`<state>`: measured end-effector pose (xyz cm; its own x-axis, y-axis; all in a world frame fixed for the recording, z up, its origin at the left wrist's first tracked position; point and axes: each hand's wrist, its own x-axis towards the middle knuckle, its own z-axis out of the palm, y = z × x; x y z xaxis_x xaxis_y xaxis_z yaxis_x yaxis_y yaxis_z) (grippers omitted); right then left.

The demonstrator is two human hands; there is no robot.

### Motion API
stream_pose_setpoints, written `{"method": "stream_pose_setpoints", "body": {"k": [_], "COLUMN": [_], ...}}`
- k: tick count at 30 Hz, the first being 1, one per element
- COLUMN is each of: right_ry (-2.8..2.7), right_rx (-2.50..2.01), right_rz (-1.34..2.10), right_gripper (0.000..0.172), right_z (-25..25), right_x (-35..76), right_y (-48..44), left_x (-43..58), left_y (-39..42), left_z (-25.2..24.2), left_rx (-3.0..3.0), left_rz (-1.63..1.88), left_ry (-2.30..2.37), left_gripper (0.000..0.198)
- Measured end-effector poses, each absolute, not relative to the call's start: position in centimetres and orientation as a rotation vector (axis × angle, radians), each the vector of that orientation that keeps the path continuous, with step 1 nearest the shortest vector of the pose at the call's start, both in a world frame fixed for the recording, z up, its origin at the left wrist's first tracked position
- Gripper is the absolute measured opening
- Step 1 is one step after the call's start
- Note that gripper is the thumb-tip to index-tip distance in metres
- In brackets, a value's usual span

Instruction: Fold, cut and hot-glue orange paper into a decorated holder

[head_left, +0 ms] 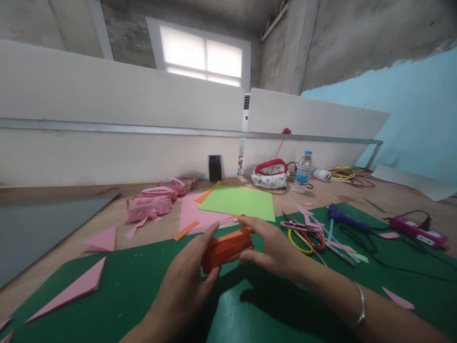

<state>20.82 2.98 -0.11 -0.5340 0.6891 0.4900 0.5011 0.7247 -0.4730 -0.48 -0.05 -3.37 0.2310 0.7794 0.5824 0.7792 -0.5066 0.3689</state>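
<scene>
An orange folded-paper box (pixel 228 248) is held between my two hands, a little above the green cutting mat (pixel 143 286). My left hand (pixel 191 271) grips its left end, with the thumb at the near side and the fingers on the far side. At the opposite end, my right hand (pixel 269 245) closes its fingers and thumb round the box's right edge. Beyond the hands lie a lime-green paper sheet (pixel 237 202), a pink sheet (pixel 189 212) and a small orange paper strip (pixel 186 230). The box's underside is hidden.
Scissors (pixel 302 238), a blue glue gun (pixel 348 218) with its cord and a purple power strip (pixel 417 232) lie to the right. Pink paper boxes (pixel 152 205) and folded pink pieces (pixel 71 288) are at left. A phone (pixel 214 168), pouch (pixel 270 175) and water bottle (pixel 303 174) stand behind.
</scene>
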Motion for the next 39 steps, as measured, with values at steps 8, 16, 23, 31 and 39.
{"method": "stream_pose_setpoints", "body": {"k": [8,16,23,31,39], "right_ry": [-2.183,-2.246,-2.259,-2.354,-2.349], "right_rx": [-0.929,-0.724,-0.568,-0.643,-0.680], "right_rz": [0.626,-0.017,-0.418,-0.283,-0.193], "right_gripper": [0.020,0.045,0.018,0.026,0.019], "right_z": [0.7,0.1,-0.6,-0.5,-0.2], "right_x": [20.9,20.0,18.3,18.6,18.9], "right_y": [2.9,2.1,1.1,1.4,1.5], "left_x": [0.0,0.5,1.6,1.9,1.3], "left_y": [-0.7,-0.9,-1.1,-1.1,-1.3], "left_z": [-3.0,-2.7,-3.1,-3.0,-2.6], "left_rx": [2.326,2.350,2.552,2.607,2.652], "left_rz": [1.311,1.196,1.162,1.154,1.095], "left_ry": [1.530,1.584,1.406,1.350,1.333], "left_gripper": [0.069,0.057,0.066,0.061,0.053]}}
